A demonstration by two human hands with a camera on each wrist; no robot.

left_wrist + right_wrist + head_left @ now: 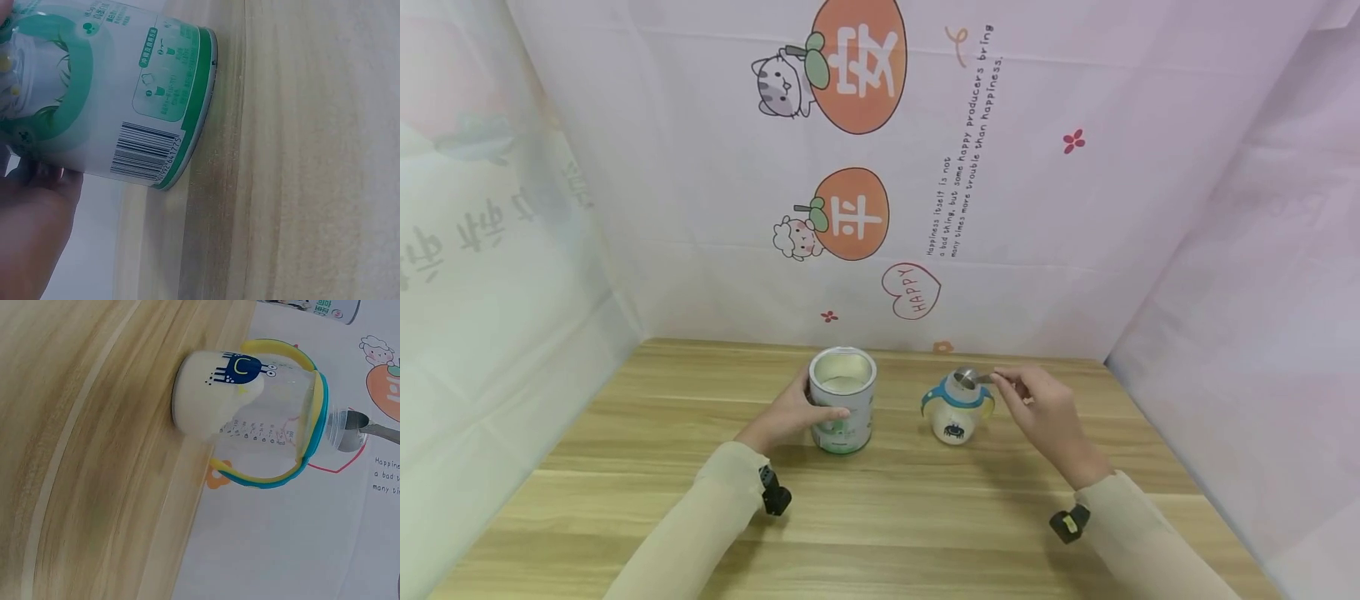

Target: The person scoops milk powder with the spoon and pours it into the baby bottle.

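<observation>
My left hand (790, 415) grips the side of an open milk powder can (859, 403), thumb across its front. Cream-coloured powder (842, 384) shows inside. In the left wrist view, green print and a barcode mark the can (119, 94). To its right stands a clear baby bottle (956, 423) without a lid, with blue-and-yellow handles. A sloping heap of pale powder (203, 394) lies in its bottom. My right hand (1047, 414) pinches the handle of a metal spoon (382, 432), its bowl in the bottle's mouth.
Both containers stand on a wood-grain table (880, 525), near its back edge. Behind it hangs a white printed cloth (715, 208); more cloth closes off the left and right sides. Black wrist cameras sit on both sleeves.
</observation>
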